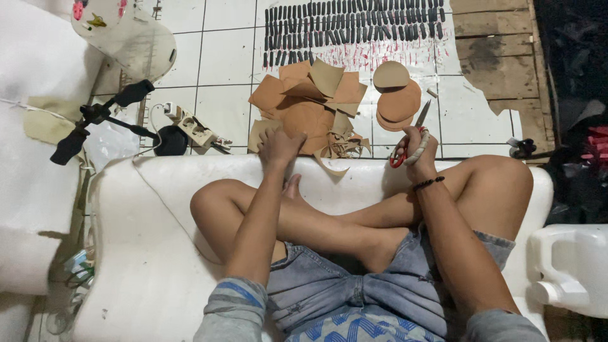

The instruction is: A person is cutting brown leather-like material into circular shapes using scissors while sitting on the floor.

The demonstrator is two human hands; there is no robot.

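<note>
The heap of tan leather-like offcuts (310,104) lies on the white tiled floor (221,57) directly ahead of the left hand (278,147), whose fingers rest on the heap's near edge, palm down and loosely spread; whether they pinch a piece cannot be told. The heap spreads wider than deep, running left to right across the fingertips, with curled trimmings (339,151) just to the right of them at the cushion edge. The left hand is plainly the nearer of the two to the heap. The right hand (418,152) is closed around the red handles of a pair of scissors (408,140), blades pointing up and away from the fingers toward a small stack of round tan discs (398,101) just beyond the blade tip. The discs lie apart from the heap, to its right. Farther out from both hands, rows of small dark oblong pieces (354,25) are laid on the tiles. To the left of the left hand lie a white power strip (190,126) and a black tripod-like stand (95,117). The person sits cross-legged on a white foam cushion (145,253); a white plastic jerrycan (573,269) stands well behind the right hand. Nothing lies between the left fingers and the heap.
</note>
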